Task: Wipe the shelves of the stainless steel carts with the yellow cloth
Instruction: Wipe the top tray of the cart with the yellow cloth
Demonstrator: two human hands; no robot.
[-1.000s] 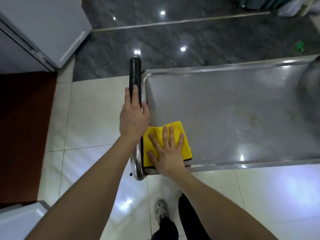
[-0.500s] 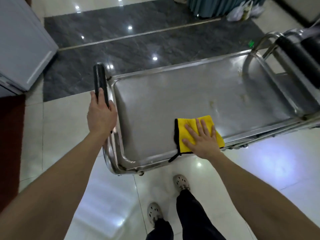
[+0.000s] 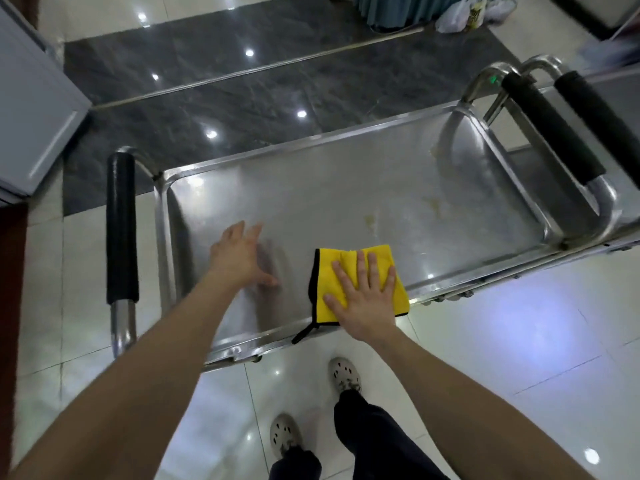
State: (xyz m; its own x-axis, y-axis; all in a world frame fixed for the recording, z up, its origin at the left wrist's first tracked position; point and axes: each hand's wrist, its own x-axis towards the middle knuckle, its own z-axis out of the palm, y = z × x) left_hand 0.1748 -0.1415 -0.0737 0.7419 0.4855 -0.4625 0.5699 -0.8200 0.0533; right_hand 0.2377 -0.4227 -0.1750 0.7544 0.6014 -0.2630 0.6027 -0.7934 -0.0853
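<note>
The stainless steel cart's top shelf fills the middle of the head view. A folded yellow cloth with a black edge lies near the shelf's front rim. My right hand presses flat on the cloth with fingers spread. Over the shelf to the left of the cloth is my left hand, open with fingers extended; it looks blurred. Yellowish stains mark the shelf beyond the cloth.
The cart's black-padded handle stands at the left. A second cart's black handles butt against the shelf's right end. A grey cabinet is at the far left. Plastic bags lie on the floor at the back. My feet stand below the front rim.
My left hand has let go of the black handle and moved right over the shelf. My right hand has slid the cloth rightward along the front rim.
</note>
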